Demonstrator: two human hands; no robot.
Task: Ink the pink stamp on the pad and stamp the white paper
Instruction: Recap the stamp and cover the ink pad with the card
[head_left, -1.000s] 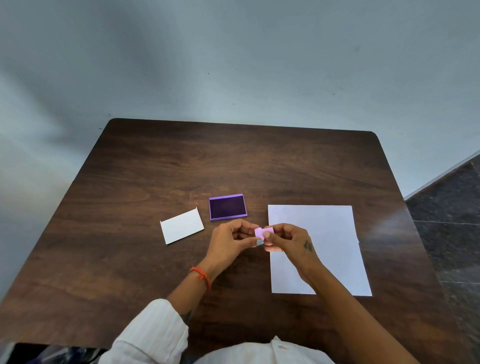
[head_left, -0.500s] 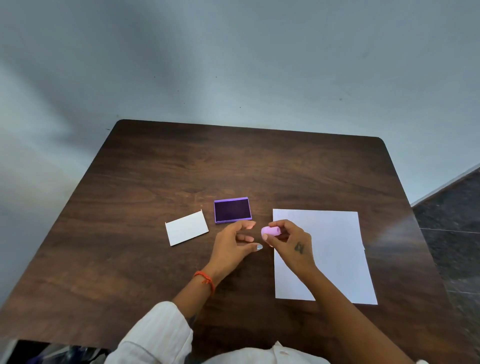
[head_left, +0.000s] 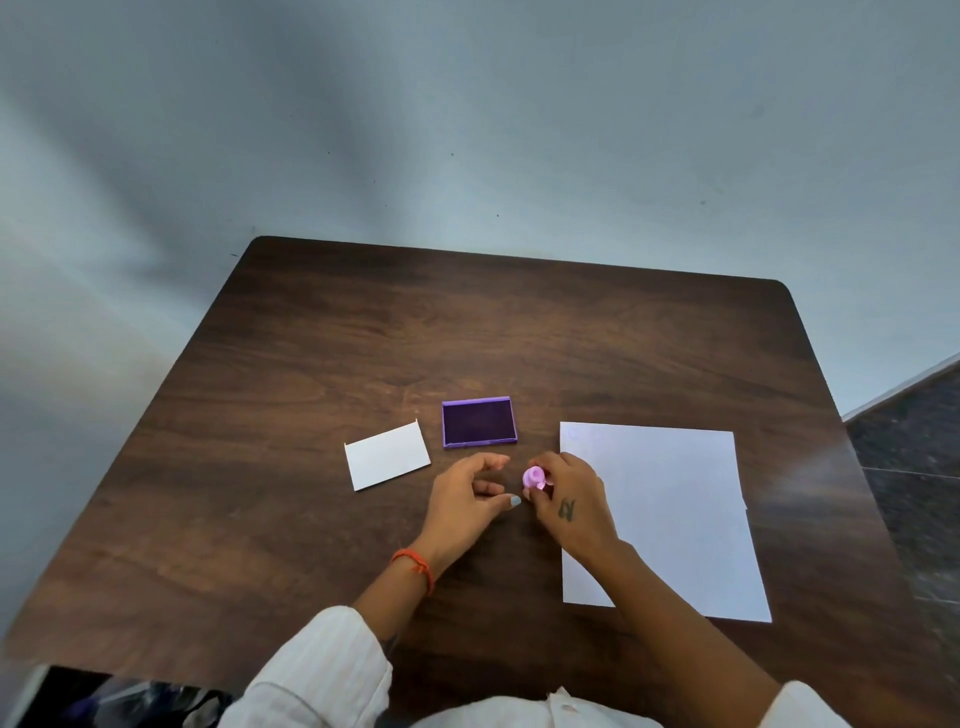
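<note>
A small pink stamp (head_left: 535, 477) is pinched in the fingertips of my right hand (head_left: 571, 506), just above the table and left of the white paper (head_left: 670, 509). My left hand (head_left: 467, 499) hovers beside it, fingers curled apart and holding nothing. The purple ink pad (head_left: 479, 421) lies uncovered on the table a short way beyond both hands. The large paper sheet lies flat to the right, partly under my right wrist.
A small white card (head_left: 387, 455) lies left of the ink pad. Everything rests on a dark wooden table (head_left: 311, 364) with rounded far corners against a grey wall. Dark tiled floor (head_left: 919, 447) shows past the table's right edge.
Both hands held the pink stamp a second ago. My left hand has let go and drawn slightly away; my right hand has turned the stamp so its round end faces up.
</note>
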